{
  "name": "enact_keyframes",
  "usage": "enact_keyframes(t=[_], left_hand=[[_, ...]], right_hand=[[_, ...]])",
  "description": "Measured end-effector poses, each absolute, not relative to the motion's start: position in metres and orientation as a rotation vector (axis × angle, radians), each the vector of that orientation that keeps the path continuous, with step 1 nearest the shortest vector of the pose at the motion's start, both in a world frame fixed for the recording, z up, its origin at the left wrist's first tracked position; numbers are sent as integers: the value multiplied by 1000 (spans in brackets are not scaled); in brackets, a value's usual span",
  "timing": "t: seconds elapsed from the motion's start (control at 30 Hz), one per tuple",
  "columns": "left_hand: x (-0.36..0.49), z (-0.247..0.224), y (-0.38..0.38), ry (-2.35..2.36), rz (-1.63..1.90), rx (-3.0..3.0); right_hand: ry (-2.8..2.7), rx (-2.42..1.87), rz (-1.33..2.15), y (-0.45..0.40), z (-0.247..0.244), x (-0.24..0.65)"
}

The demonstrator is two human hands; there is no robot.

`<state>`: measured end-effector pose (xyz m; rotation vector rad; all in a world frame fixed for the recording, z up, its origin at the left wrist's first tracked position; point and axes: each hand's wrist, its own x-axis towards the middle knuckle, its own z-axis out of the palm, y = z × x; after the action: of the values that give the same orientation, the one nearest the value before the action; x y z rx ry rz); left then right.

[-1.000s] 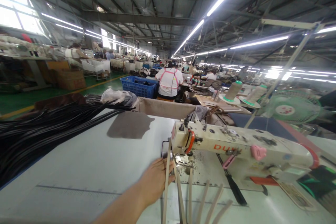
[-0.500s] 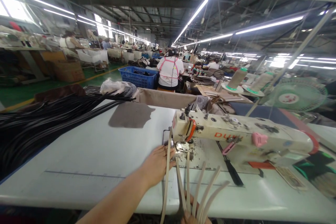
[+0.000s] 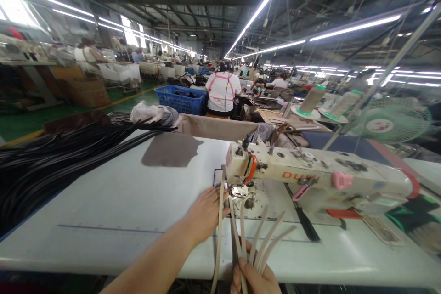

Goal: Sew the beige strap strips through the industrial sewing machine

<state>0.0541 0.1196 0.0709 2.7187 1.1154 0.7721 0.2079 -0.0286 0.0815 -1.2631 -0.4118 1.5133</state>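
A white sewing machine (image 3: 296, 170) stands on the pale table (image 3: 113, 197). My left hand (image 3: 206, 213) lies on the table left of the needle area, fingers stretched toward the presser foot (image 3: 238, 190). A long beige strip (image 3: 219, 239) runs down from the machine head across that hand. At the table's front edge my right hand (image 3: 255, 273) is closed round several beige strips (image 3: 272, 236), whose free ends fan out up and to the right. One strip (image 3: 234, 225) reaches from this hand up to the presser foot.
Black strips (image 3: 69, 165) are heaped at the left, and a brown piece (image 3: 172, 150) lies on the table. Thread cones (image 3: 312, 101) and a green fan (image 3: 392, 121) stand at the right. A person (image 3: 223, 89) sits ahead beside a blue basket (image 3: 181, 99).
My right hand has risen a little further into view over the table edge, and the strips in it have shifted slightly left. My left hand is almost where it was.
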Motion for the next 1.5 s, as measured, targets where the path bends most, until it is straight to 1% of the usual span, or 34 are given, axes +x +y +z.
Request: enact_keyframes(t=[0.17, 0.33, 0.8, 1.5], left_hand=[[54, 74, 119, 1058, 821, 2689], [53, 77, 119, 985, 797, 2675], [53, 72, 118, 1019, 780, 2699], [53, 73, 117, 1045, 756, 2696]], right_hand=[[-423, -1255, 1490, -23, 84, 208], [-445, -1251, 1495, -14, 90, 208], [-412, -1243, 1540, -7, 85, 208], [-385, -1209, 1535, 3, 91, 209]])
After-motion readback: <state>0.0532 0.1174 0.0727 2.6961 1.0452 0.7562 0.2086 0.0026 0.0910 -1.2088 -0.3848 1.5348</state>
